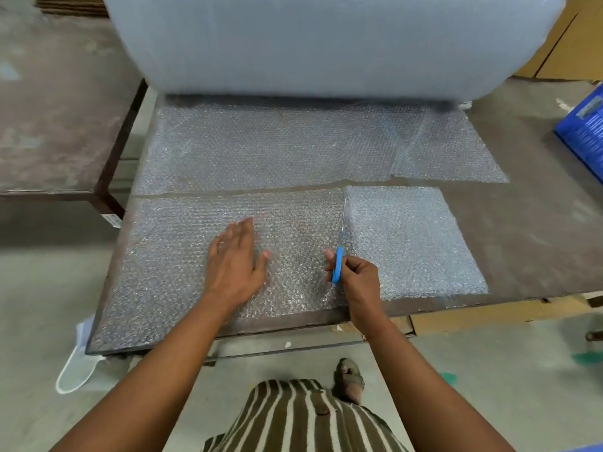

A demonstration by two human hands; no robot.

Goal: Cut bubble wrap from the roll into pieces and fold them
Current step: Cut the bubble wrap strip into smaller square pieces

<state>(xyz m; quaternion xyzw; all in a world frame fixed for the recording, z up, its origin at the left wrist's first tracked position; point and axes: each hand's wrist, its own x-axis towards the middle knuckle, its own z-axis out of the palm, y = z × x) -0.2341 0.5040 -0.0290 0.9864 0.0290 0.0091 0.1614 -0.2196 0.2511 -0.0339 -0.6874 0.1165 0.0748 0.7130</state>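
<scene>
We flatten the clear bubble-wrap strip (202, 256) with our left hand (233, 259), fingers outstretched; our right hand (354, 275) grasps blue-handled scissors (339, 252) mid-cut, one folded bubble-wrap piece (411, 239) finished, most of the big pale roll (326, 40) remaining.

Roll (326, 40) cropped at top, blue crate (584, 132) cut off right

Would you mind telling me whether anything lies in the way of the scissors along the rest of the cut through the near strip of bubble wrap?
Nothing visible blocks it. The scissors, gripped by the right hand, point away from the person along the near strip. The left hand rests flat well to the left of the cut line, and the thicker piece lies to the right.
</scene>
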